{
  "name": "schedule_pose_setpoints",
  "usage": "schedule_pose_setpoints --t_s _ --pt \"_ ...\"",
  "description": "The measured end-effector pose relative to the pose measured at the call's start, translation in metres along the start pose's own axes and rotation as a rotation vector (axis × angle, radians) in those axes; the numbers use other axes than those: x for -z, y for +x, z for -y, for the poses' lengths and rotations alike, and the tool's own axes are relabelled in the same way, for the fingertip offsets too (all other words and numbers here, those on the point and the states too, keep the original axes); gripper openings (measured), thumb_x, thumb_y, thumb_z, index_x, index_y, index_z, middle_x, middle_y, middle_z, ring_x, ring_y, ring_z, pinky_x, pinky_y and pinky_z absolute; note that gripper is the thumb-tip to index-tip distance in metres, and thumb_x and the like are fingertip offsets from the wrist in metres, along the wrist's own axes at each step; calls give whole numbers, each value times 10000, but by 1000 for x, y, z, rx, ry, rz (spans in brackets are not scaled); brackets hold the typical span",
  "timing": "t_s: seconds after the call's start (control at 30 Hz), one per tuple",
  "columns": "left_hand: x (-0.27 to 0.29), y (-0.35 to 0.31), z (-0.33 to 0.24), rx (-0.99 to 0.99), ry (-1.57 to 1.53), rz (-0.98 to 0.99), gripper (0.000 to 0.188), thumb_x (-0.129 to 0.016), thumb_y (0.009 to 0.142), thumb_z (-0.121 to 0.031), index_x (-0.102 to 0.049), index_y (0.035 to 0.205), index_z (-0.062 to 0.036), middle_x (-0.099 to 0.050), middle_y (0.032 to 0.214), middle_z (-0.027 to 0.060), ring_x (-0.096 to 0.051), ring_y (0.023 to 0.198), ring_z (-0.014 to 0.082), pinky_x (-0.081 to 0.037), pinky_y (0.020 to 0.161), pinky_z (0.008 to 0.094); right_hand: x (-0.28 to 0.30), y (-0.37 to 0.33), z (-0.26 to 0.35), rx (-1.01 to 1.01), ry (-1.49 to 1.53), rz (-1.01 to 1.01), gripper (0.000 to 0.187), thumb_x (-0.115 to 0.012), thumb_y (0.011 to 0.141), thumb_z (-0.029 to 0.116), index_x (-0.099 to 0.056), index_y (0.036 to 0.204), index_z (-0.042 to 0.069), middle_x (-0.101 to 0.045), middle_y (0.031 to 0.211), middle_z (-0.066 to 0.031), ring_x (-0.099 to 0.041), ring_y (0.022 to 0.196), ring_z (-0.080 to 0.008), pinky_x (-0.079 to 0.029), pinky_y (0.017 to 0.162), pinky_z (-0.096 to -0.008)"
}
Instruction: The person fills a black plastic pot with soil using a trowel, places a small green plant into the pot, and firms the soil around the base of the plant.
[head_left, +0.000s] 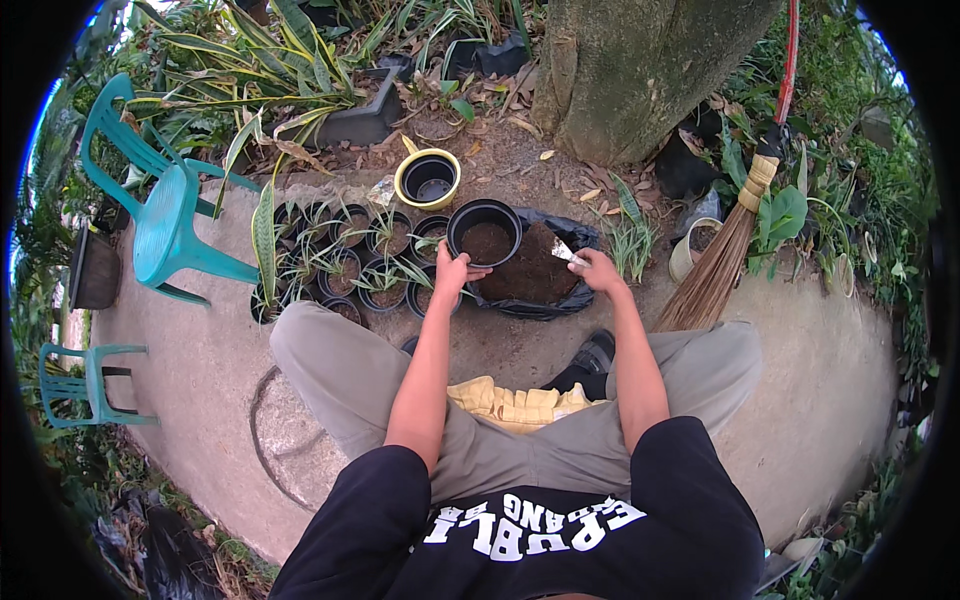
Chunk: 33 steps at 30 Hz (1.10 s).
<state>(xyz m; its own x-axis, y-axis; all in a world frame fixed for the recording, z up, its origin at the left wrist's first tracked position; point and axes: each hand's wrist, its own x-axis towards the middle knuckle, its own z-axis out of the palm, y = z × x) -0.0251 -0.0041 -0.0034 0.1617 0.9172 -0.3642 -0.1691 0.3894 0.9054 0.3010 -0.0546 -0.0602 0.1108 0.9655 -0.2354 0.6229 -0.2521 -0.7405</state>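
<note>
My left hand (456, 274) is closed on the rim of a black plastic pot (511, 240), which has some brown soil in its bottom. In my right hand (598, 271) is a small trowel (565, 251) with a pale, soil-smeared blade; its handle is mostly hidden by my fingers. The blade is over the dark soil (530, 270) heaped in an open black plastic bag (578, 302). The pot is at the bag's left edge. Left of it, several small black pots (383, 287) with thin-leaved seedlings stand close together.
A yellow pot (456, 192) with a black pot inside stands beyond the seedlings. At the right a straw broom (715, 250) leans near a pale pot (682, 262). Two teal plastic chairs (166, 225) are at the left. A tree trunk (640, 80) rises behind.
</note>
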Motion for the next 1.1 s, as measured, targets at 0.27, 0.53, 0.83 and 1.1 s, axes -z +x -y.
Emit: schedule_pose_setpoints --t_s 0.27,0.53,0.83,1.1 --pt "3 2 2 4 -2 11 481 -348 892 33 -229 1352 -42 -589 1126 257 -710 745 369 -611 601 375 43 -10 68 153 22 -109 383 -719 850 261 -620 1118 5 -675 1028 -153 -625 980 -261 -461 889 -364" --pt "-12 0 1 24 42 68 520 -341 874 44 -214 1371 -40 -590 1139 256 -707 747 379 -613 640 409 18 -11 103 160 94 -155 366 -711 860 263 -617 1109 11 -677 1015 -158 -637 940 -266 -473 846 -370" --pt "-31 -7 16 14 65 113 555 -351 841 62 -205 1368 -33 -545 1192 262 -700 787 396 -623 669 422 14 -23 132 138 27 -210 368 -716 839 263 -622 1125 53 -682 1068 -179 -637 1041 -347 -479 893 -403" --pt "-24 2 16 -45 66 135 499 -324 856 66 -198 1326 -44 -583 1103 271 -703 744 383 -611 621 417 18 -34 146 107 4 -215 369 -713 840 241 -617 1143 55 -673 1098 -193 -626 1069 -361 -480 906 -417"
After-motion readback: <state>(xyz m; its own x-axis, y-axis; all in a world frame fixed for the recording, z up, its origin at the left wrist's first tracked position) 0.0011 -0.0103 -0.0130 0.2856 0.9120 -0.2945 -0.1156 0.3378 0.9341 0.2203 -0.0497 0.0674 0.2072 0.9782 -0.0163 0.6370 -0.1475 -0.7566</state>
